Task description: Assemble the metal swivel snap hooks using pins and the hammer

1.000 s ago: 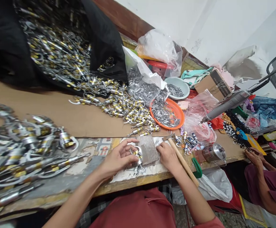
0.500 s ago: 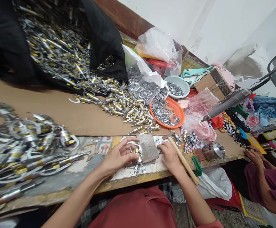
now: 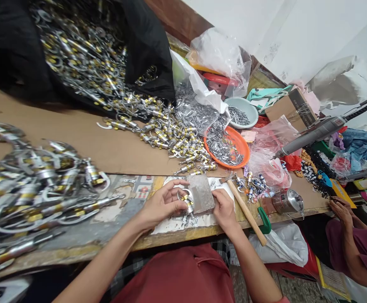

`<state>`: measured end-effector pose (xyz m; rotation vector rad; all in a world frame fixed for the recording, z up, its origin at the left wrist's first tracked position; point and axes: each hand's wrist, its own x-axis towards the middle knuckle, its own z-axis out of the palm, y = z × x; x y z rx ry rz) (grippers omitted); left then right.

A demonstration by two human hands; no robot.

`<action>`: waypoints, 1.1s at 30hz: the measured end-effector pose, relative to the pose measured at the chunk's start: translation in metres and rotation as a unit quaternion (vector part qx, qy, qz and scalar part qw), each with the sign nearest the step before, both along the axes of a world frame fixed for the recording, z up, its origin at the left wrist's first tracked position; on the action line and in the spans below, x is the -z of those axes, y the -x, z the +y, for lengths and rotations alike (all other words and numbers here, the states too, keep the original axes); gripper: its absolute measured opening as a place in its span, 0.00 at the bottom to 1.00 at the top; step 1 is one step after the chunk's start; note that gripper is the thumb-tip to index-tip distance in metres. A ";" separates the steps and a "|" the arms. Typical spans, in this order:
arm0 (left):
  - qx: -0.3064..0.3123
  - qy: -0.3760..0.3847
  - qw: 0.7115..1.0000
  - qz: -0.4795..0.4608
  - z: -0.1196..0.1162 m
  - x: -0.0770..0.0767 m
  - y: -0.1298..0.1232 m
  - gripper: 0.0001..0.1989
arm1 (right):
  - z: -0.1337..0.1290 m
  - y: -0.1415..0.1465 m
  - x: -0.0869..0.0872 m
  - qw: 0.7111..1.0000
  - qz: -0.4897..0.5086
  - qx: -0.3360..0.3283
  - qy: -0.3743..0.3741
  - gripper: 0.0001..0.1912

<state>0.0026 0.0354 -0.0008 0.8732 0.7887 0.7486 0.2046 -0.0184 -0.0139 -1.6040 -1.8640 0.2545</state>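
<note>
My left hand (image 3: 166, 204) pinches a silver-and-yellow metal fitting with a curved hook (image 3: 188, 203) between thumb and fingers, at the left side of a grey block (image 3: 204, 193). Small metal links (image 3: 190, 221) lie on white paper just below it. With its fingers curled together, my right hand (image 3: 224, 208) rests at the block's right edge; whatever is in its fingertips is hidden. A hammer (image 3: 246, 212) with a wooden handle lies slantwise to the right of that hand.
Finished-looking metal fittings (image 3: 41, 189) heap at the left, and more spill from a black bag (image 3: 152, 50). An orange tray (image 3: 245, 147) holds small metal parts. A grey electric screwdriver (image 3: 312, 134) hangs at the right, above a metal cup (image 3: 287, 202). A co-worker's hands (image 3: 343, 212) are farther right.
The view has shifted slightly, so the bench appears farther right. My right hand has come a little closer to the grey block. My left hand still holds the metal fitting.
</note>
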 end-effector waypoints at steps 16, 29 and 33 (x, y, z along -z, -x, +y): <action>0.010 0.024 1.000 -0.005 0.001 0.002 0.002 0.27 | 0.002 0.001 0.005 0.998 0.055 0.004 -0.015 0.13; 0.004 0.028 1.000 -0.013 0.001 0.002 0.002 0.28 | 0.000 0.004 0.010 0.998 0.060 0.017 -0.023 0.12; 0.003 0.026 1.000 -0.013 0.000 0.000 0.001 0.27 | 0.000 0.004 0.011 0.998 0.060 0.016 -0.027 0.13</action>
